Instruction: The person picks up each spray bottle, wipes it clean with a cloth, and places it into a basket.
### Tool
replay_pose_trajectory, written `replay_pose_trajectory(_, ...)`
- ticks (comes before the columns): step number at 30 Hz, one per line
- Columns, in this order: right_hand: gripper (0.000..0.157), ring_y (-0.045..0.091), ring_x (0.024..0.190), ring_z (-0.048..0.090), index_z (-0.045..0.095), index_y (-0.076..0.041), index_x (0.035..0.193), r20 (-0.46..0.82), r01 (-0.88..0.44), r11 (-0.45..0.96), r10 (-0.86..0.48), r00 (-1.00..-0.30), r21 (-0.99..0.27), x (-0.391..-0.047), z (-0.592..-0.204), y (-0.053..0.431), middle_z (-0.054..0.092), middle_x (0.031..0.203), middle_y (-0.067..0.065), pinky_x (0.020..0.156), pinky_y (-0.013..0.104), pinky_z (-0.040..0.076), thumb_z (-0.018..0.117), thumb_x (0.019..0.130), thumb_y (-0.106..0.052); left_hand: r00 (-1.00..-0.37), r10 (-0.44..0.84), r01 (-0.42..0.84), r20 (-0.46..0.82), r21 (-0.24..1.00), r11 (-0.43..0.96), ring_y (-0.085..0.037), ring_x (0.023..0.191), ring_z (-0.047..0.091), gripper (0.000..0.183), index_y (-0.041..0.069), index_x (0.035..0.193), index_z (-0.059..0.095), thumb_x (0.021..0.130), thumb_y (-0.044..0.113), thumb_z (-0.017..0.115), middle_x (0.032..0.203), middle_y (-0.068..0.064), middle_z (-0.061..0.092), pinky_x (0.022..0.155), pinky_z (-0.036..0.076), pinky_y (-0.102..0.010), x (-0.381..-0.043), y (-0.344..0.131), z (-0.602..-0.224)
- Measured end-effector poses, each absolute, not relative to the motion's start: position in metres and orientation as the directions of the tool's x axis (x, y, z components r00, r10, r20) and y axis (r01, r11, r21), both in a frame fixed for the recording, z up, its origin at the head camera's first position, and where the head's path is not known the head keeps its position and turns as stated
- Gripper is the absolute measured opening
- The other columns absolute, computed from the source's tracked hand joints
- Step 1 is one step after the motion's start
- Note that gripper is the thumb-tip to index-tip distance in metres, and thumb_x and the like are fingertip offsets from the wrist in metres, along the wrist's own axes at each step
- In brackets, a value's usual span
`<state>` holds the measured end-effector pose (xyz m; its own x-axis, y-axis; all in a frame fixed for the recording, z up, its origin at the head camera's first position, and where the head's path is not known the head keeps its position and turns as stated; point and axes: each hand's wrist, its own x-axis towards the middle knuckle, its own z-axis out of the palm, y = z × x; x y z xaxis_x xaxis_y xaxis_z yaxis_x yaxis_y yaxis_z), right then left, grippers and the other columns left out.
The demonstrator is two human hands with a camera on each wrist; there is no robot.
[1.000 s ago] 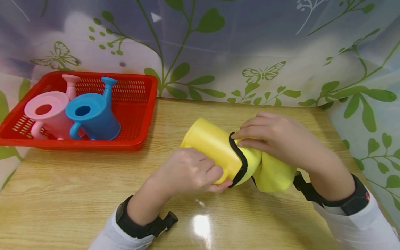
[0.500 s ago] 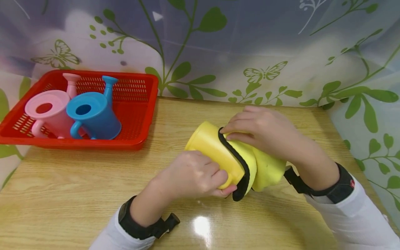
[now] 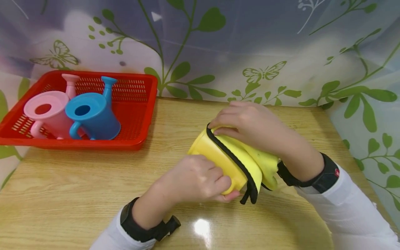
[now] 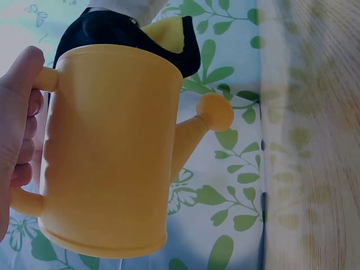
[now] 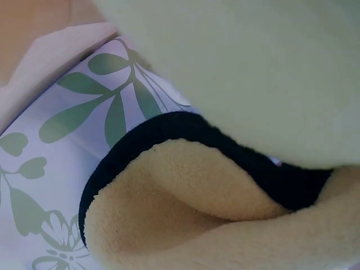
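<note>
My left hand [image 3: 197, 180] grips the handle of a yellow watering can [image 3: 207, 147], which is tilted over the table. In the left wrist view the fingers [image 4: 22, 152] curl round that handle, and the can's spout [image 4: 191, 132] points away on the opposite side. A yellow cloth with black edging [image 3: 243, 152] lies wrapped over the can's right end. My right hand [image 3: 250, 125] holds this cloth against the can, fingertips at the black edge. The right wrist view shows a loose fold of the fluffy cloth [image 5: 146, 219], with the right fingers hidden there.
At the left back of the wooden table [image 3: 62, 201] stands a red basket [image 3: 137, 139]. A pink watering can [image 3: 57, 119] and a blue watering can [image 3: 101, 121] sit in it. Behind the table hangs a leaf-patterned curtain [image 3: 231, 41].
My right hand has moved left along the can, drawing the black-edged cloth farther over its body. The left hand and the can have shifted slightly right and down. The basket has stayed put.
</note>
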<state>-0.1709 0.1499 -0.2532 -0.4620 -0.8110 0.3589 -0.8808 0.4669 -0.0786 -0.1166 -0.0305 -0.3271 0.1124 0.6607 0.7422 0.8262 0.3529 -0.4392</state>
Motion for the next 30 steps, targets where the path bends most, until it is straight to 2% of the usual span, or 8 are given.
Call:
replay_pose_trajectory(11,0.015,0.020,0.093,0.064,0.074,-0.012,0.100,0.372,-0.876,0.473,-0.799,-0.473,-0.097,-0.175,-0.256,0.146,0.073,0.097,0.000,0.088,0.035,0.050,0.071,0.086,-0.017,0.138,0.646,0.824,0.750,-0.449,0.345,-0.002,0.041,0.034,0.035,0.023,0.061,0.042,0.090,0.039,0.052,0.049,0.014,0.036,0.042,0.030,-0.017,-0.117,-0.030,-0.329)
replay_pose_trajectory(17,0.018,0.019,0.096,0.065,0.074,-0.012,0.103,0.364,-0.860,0.496,-0.784,-0.503,-0.122,-0.175,-0.255,0.151,0.074,0.099,0.000,0.087,0.035,0.051,0.072,0.086,-0.016,0.155,0.631,0.823,0.760,-0.453,0.343,-0.002,0.042,0.033,0.034,0.022,0.062,0.042,0.090,0.039,0.053,0.050,0.014,0.037,0.042,0.029,-0.017,-0.119,-0.032,-0.327)
replay_pose_trajectory(22,0.019,0.018,0.094,0.064,0.074,-0.012,0.103,0.357,-0.862,0.490,-0.788,-0.502,-0.133,-0.174,-0.254,0.157,0.073,0.099,-0.001,0.084,0.034,0.051,0.073,0.085,-0.016,0.155,0.620,0.820,0.769,-0.450,0.353,-0.002,0.043,0.035,0.034,0.022,0.062,0.043,0.089,0.039,0.053,0.051,0.014,0.038,0.042,0.029,-0.017,-0.120,-0.033,-0.326)
replay_pose_trajectory(30,0.019,0.018,0.095,0.063,0.074,-0.013,0.104,0.335,-0.862,0.488,-0.796,-0.504,-0.138,-0.170,-0.251,0.167,0.073,0.100,-0.002,0.087,0.037,0.051,0.072,0.085,-0.015,0.133,0.614,0.820,0.778,-0.435,0.372,-0.003,0.046,0.039,0.031,0.020,0.065,0.047,0.089,0.037,0.054,0.052,0.012,0.043,0.044,0.033,-0.017,-0.121,-0.037,-0.324)
